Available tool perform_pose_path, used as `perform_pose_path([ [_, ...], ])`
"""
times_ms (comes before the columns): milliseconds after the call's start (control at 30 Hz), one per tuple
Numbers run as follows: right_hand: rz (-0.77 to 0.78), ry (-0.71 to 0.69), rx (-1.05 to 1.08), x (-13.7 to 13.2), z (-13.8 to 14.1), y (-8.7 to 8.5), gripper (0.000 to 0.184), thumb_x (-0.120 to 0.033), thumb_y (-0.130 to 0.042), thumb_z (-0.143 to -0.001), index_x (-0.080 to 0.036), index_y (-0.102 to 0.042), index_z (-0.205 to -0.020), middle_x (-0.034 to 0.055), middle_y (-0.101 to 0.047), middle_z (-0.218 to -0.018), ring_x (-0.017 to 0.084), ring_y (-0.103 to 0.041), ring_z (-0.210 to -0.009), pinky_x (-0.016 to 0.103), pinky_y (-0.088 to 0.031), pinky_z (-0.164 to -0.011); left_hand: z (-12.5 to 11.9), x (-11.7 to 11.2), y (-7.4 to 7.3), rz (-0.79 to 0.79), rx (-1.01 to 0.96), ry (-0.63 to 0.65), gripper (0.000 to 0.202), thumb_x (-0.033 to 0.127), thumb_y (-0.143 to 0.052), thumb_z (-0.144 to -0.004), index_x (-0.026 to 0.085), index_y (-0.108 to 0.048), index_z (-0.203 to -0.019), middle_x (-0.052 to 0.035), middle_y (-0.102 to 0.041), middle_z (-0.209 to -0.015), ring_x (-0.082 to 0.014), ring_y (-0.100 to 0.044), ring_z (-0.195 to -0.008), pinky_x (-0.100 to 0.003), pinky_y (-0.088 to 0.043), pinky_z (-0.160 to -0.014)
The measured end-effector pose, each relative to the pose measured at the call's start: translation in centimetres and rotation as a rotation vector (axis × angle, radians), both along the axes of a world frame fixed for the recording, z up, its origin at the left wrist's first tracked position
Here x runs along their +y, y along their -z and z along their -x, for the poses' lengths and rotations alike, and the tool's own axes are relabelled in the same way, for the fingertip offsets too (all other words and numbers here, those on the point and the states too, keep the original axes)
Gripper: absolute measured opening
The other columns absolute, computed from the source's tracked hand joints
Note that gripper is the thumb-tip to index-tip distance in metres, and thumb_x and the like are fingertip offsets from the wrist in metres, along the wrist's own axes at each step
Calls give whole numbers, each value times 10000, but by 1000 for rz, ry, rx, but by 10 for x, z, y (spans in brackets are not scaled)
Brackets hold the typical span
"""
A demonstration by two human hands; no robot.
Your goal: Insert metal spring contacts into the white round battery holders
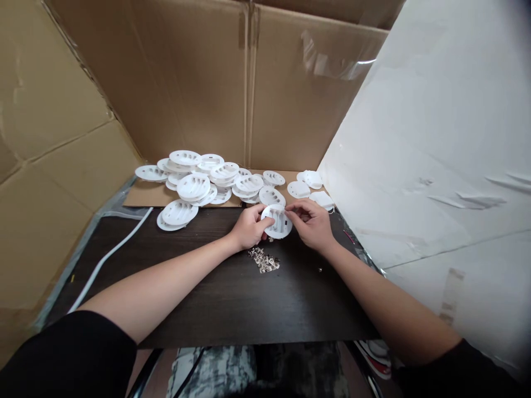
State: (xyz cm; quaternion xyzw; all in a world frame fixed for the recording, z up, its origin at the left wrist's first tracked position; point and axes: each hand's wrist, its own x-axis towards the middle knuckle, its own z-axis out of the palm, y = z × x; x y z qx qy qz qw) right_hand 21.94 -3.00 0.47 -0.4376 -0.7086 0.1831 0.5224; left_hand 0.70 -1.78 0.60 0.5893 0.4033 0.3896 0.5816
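Note:
A round white plastic disc [279,222] with moulded slots is held just above the dark table [199,298] between both hands. My left hand [249,228] grips its left edge with thumb on top. My right hand [311,222] pinches its right edge with the fingertips; whether a small part is between those fingers I cannot tell. Just below the disc lies a small heap of metal clips [264,260]. Behind the hands sits a loose pile of several similar white discs [199,182].
Cardboard walls [199,83] close off the back and left; a white sheet [435,155] stands on the right. A few white discs [309,185] lie at the back right. A white cable [108,257] runs along the left of the table.

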Motion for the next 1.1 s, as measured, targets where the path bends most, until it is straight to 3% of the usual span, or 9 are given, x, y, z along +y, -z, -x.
perform_pose_path([
  [233, -45, -60, -146, -8, 0, -9, 74, -266, -705, -991, -241, -773, -1006, 75, -689, -1070, 170, -571, -690, 357, -533, -641, -1, 0, 1, -35, -12, -69, 273, 302, -726, -861, 141, -680, -1077, 16, -640, -599, -120, -539, -378, -198, -322, -337],
  [400, -113, -174, -307, -9, -1, -7, 130, -225, -719, -982, -275, -794, -1075, 111, -571, -1334, 260, -612, -981, 495, -597, -915, -1, 0, 3, -99, 18, -91, 209, 313, -734, -873, 162, -666, -1001, 26, -633, -588, -120, -565, -411, -201, -370, -394],
  [567, -120, -198, -357, -8, -2, -3, 207, -196, -693, -1006, -283, -797, -1163, 118, -500, -1486, 265, -601, -1045, 550, -576, -1027, -1, 0, 3, -114, 41, -109, 204, 314, -730, -890, 163, -671, -1015, 26, -638, -583, -119, -566, -413, -204, -384, -413],
  [900, -129, -252, -379, -4, -1, 1, 142, -179, -682, -1015, -264, -778, -1075, 129, -517, -1509, 348, -550, -1373, 602, -532, -1130, -1, -3, 1, -123, 59, -102, 215, 343, -754, -891, 160, -674, -973, 23, -657, -605, -110, -562, -431, -202, -400, -435],
  [1100, -110, -267, -405, -11, 5, -2, 137, -154, -603, -1042, -237, -693, -1105, 163, -471, -1488, 343, -519, -1415, 570, -521, -1158, 0, 0, 4, -132, 109, -91, 204, 350, -713, -925, 160, -699, -999, 20, -639, -579, -121, -553, -405, -214, -369, -415],
])
